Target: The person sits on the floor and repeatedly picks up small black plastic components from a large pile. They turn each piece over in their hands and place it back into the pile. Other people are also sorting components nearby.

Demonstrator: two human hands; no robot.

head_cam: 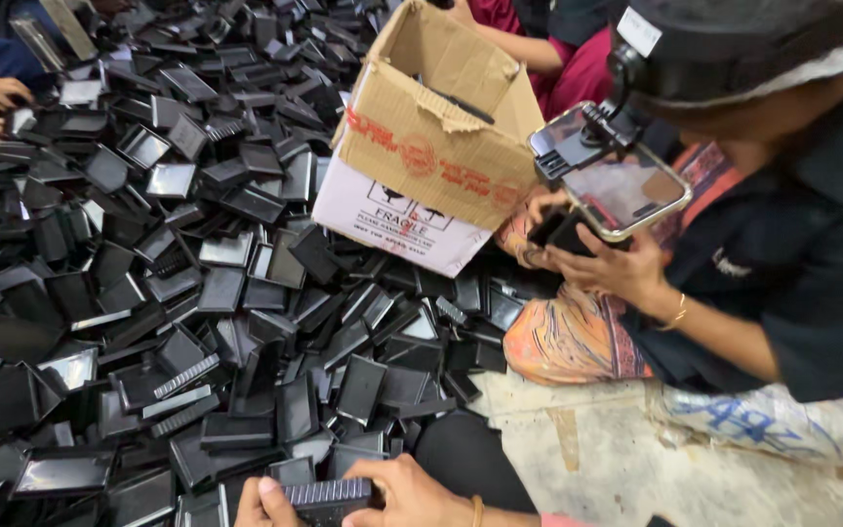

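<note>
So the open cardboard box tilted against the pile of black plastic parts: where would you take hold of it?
Probably the cardboard box is best gripped by its two opposite side walls just under the raised flaps, coming from above. It leans with its open top facing up and away, so the rims are exposed, while its base sits wedged among the black parts. The flaps look torn and floppy.

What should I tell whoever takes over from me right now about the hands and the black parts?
Left hand and right hand: both at the bottom edge, together gripping one ribbed black part.
Pile of black plastic parts: spread over the floor in front, still loose and unsorted.
Cardboard box: tilted on the pile, open; contents mostly hidden.
A co-worker's hands on the right hold another black part near the box.
Done: one part picked up. Left: what happens to the held part, cannot tell; the large pile remains.
</note>
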